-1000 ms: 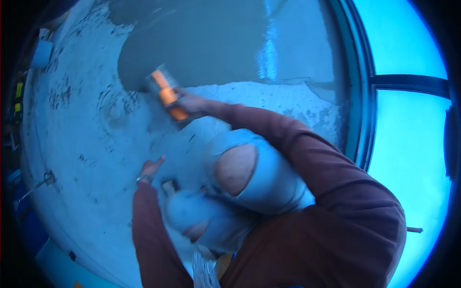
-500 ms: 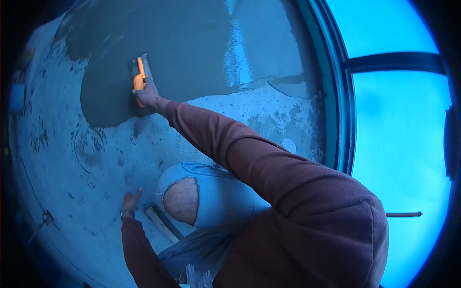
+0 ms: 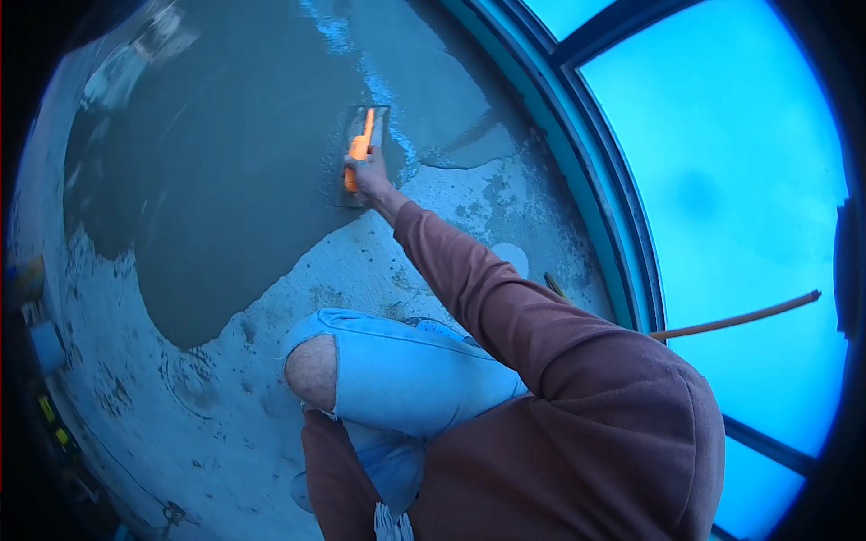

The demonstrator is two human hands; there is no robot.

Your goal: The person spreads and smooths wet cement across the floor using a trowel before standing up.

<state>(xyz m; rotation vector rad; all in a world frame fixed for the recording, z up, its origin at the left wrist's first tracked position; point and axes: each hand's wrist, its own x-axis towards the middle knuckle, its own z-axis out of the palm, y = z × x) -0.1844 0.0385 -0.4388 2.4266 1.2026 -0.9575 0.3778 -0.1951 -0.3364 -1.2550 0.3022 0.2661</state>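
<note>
My right hand (image 3: pixel 366 175) is closed round the orange handle of a finishing trowel (image 3: pixel 357 146). Its flat rectangular blade lies on the smooth wet grey mortar (image 3: pixel 225 162), close to where that layer meets the rough, paler floor (image 3: pixel 298 293). Of my left arm only the brown sleeve (image 3: pixel 332 460) shows, beside my bent knee. The knee hides the left hand, so its fingers cannot be seen.
A framed glass panel (image 3: pixel 722 180) bounds the floor on the right, with a thin orange-brown rod (image 3: pixel 749 315) in front of it. A pale bucket-like container (image 3: pixel 47 348) and yellow-black tools (image 3: pixel 56 424) lie at the far left. Near the frame is a small dark stick-like object (image 3: pixel 555 287).
The view has turned, and the trowel now lies nearer the bright reflection and the mortar's right-hand part. My left hand, open near the floor before, has gone behind the knee.
</note>
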